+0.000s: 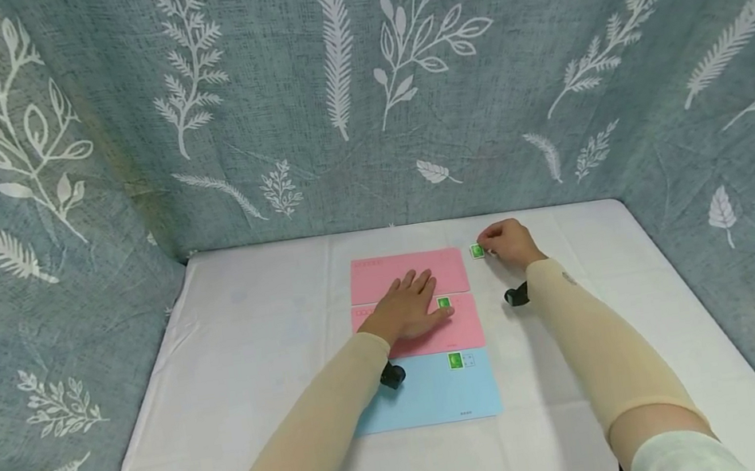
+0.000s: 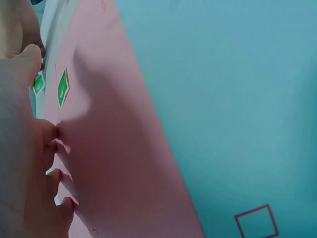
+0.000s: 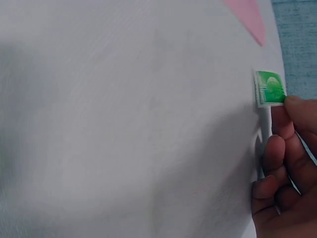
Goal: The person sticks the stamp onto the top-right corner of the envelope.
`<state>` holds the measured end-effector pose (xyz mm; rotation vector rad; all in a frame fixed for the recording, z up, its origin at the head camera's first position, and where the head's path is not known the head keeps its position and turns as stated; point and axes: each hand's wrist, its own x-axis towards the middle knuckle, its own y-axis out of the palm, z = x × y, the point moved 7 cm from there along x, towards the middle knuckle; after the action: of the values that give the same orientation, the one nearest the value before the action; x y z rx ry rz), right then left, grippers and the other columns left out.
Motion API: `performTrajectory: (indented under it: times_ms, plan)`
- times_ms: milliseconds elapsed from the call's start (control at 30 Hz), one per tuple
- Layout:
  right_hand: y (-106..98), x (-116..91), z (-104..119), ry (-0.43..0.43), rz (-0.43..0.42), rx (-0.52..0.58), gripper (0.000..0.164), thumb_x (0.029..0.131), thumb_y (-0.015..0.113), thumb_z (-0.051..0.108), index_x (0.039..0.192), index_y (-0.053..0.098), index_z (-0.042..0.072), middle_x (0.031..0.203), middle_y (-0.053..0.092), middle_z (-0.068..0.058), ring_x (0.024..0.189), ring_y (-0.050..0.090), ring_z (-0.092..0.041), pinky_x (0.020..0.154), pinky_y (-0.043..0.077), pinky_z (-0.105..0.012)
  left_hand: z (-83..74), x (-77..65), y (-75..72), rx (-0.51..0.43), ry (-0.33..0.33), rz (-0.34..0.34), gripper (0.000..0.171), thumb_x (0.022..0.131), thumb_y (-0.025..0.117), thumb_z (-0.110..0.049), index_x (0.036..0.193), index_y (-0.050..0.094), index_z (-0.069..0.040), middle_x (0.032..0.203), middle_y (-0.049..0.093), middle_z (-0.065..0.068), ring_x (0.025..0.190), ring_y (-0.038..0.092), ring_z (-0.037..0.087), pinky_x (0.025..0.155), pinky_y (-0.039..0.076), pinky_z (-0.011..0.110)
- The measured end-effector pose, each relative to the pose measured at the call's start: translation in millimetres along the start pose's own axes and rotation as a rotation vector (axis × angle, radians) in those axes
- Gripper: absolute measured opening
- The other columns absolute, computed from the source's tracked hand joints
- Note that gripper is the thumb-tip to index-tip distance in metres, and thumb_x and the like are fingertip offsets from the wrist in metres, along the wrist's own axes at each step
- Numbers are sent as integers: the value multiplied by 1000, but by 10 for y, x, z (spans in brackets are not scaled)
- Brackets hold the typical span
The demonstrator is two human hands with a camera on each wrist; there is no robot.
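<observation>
Between thumb and fingertip, my right hand [image 1: 512, 243] pinches a small green stamp [image 3: 271, 89] by its edge, right of the far pink envelope [image 1: 450, 261]. My left hand [image 1: 408, 310] rests with fingers spread across the two pink envelopes, partly hiding both. Another green stamp [image 1: 444, 302] is on the nearer pink envelope [image 1: 463, 332], just beyond my left thumb. Closest to me lies a blue envelope [image 1: 429, 397] bearing a green stamp [image 1: 455, 360] near its upper right corner.
A white cloth covers the table [image 1: 267, 323] beneath the envelopes. Grey-green curtains [image 1: 312, 180] with white leaf prints hang behind and at both sides. Small black cameras [image 1: 392, 375] sit at the wrists.
</observation>
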<state>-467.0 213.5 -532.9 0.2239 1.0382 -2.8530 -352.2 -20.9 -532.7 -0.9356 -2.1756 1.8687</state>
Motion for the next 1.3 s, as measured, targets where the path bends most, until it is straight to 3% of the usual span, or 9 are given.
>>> performTrajectory:
  times_ms: [333,800,1300]
  plan:
    - [82,-35,94,26,-3,87,26,110,66,20,121,78,0,112,74,-15,99,65,-26,82,52,-36,-7,-1,0,1,-6,-3,86,111,30,-69,175,20,-12,181,14,4,166,8,28,132,8,45]
    - [418,71,405,-65,33,100,25,105,72,20,115,81,-1,101,77,-12,87,66,-22,85,51,-37,-3,26,-11,7,-21,-12,85,111,31,-69,174,25,-13,180,19,4,166,12,28,132,11,45]
    - [574,122,456,-15,14,45,22,104,73,19,111,83,1,108,76,-13,92,61,-24,82,49,-35,-15,132,-74,89,-11,-66,83,109,33,-72,169,41,-15,179,23,6,159,30,31,124,29,53]
